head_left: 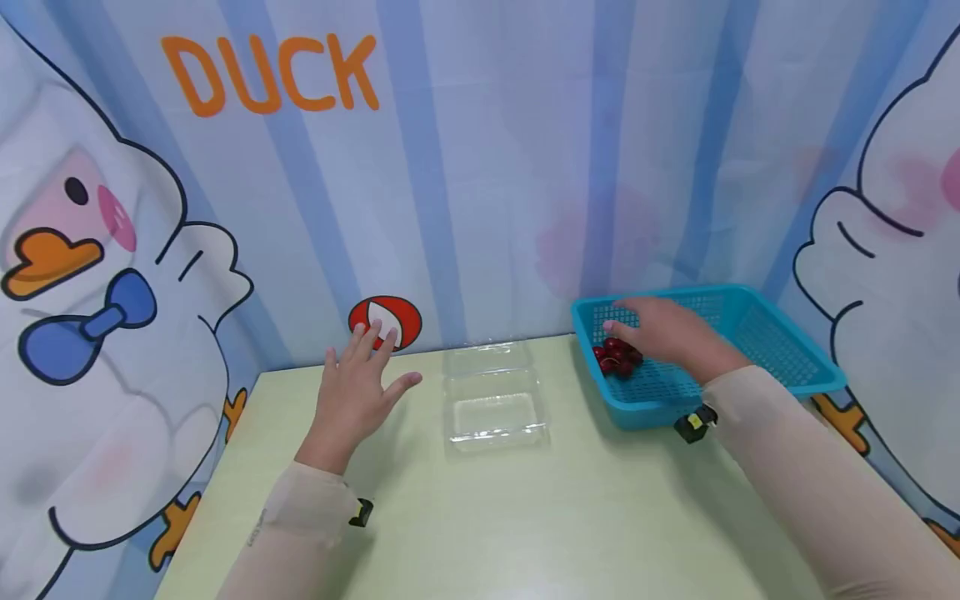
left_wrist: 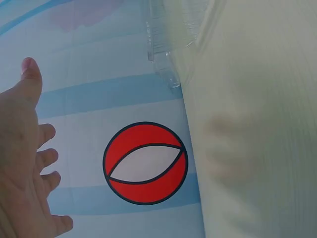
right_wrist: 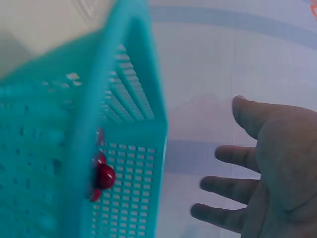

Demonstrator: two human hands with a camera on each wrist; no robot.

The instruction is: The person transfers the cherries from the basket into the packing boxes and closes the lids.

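Dark red cherries lie heaped in the left end of a turquoise mesh basket. Over that end reaches my right hand, its fingers apart and holding nothing; the right wrist view shows the same hand beside the basket wall, with some cherries visible past the rim. My left hand is raised above the table's left part, fingers spread, with nothing in it. Between the hands stands a clear plastic box with its lid laid back, near the back edge.
A pale yellow table meets a blue and white striped curtain along its back edge. The curtain carries printed ducks and a red ball. The basket's raised rim stands at the back right.
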